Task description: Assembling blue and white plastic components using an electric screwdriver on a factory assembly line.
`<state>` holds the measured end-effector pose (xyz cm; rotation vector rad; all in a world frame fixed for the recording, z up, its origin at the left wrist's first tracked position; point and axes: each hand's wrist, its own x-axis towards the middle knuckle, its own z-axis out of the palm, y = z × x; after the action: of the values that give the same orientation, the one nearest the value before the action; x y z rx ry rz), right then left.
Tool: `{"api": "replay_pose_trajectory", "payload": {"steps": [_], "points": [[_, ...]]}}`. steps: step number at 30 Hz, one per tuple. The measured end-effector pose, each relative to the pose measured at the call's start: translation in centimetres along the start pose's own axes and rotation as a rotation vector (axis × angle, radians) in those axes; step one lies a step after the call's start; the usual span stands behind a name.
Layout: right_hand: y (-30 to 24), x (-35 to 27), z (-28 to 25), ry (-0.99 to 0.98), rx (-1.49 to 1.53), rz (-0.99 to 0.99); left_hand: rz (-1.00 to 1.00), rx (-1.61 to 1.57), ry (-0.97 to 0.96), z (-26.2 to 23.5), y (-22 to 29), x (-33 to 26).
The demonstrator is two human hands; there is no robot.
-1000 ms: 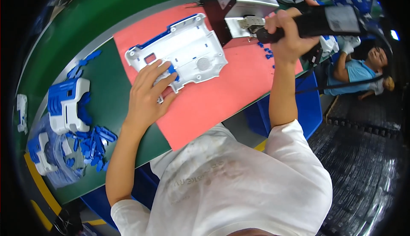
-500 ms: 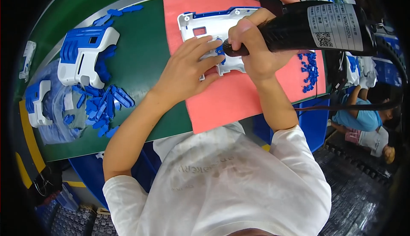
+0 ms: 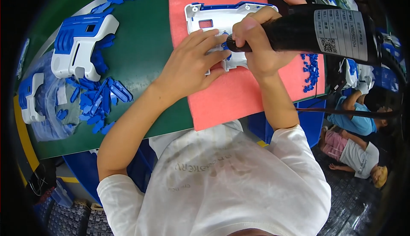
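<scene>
In the head view, the left hand (image 3: 192, 65) lies flat with fingers spread on the lower edge of a white plastic housing panel (image 3: 222, 22), pressing it down; its grip is released, wrapped around nothing. The panel sits at about 12 o'clock in the picture, on a pink foam mat (image 3: 239, 95) that covers the right part of the green tabletop (image 3: 141, 52). The panel has a blue trim along its far edge and a small rectangular window through which the pink shows.

The right hand (image 3: 256, 43) has its grip clenched around a black electric screwdriver (image 3: 316, 29), whose thick body with a white label runs off toward 2 o'clock. The tool's nose meets the panel just beside the left fingertips (image 3: 215, 37).

At 3 o'clock from the hands, a little heap of small blue parts (image 3: 311, 71) lies on the mat's right edge. Toward 9 o'clock, well apart from the mat, a finished blue-and-white toy gun body (image 3: 79, 43) rests on the tabletop, with loose blue pieces (image 3: 100, 97) scattered below it and a clear plastic bag (image 3: 47, 112) holding more parts at the far left.

At 4 o'clock, beyond the tabletop's edge, other people (image 3: 354, 146) are seen low down.
</scene>
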<state>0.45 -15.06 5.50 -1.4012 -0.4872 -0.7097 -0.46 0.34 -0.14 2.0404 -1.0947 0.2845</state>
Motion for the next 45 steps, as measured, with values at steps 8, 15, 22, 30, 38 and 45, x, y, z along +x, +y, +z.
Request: {"api": "replay_pose_trajectory", "payload": {"steps": [8,15,22,30,38,45], "points": [[0.4,-0.2,-0.4,0.006,0.012,-0.002,-0.009,-0.004,-0.012,0.0,0.0,-0.1],[0.5,-0.2,-1.3,-0.316,-0.279,-0.119,-0.021,-0.002,-0.024,-0.2,0.0,0.0],[0.4,-0.4,-1.4,-0.252,-0.141,-0.079,-0.027,-0.033,-0.071,-0.4,0.1,0.4],[-6.0,3.4,-7.8,0.198,0.003,-0.195,0.028,0.014,-0.043,-0.5,0.1,-0.1],[-4.9,5.3,-15.9,0.311,-0.305,-0.255,0.002,0.024,-0.061,-0.2,0.5,0.6],[-6.5,4.4,-15.6,0.249,-0.316,-0.136,-0.001,0.02,-0.08,-0.3,0.5,1.0]]}}
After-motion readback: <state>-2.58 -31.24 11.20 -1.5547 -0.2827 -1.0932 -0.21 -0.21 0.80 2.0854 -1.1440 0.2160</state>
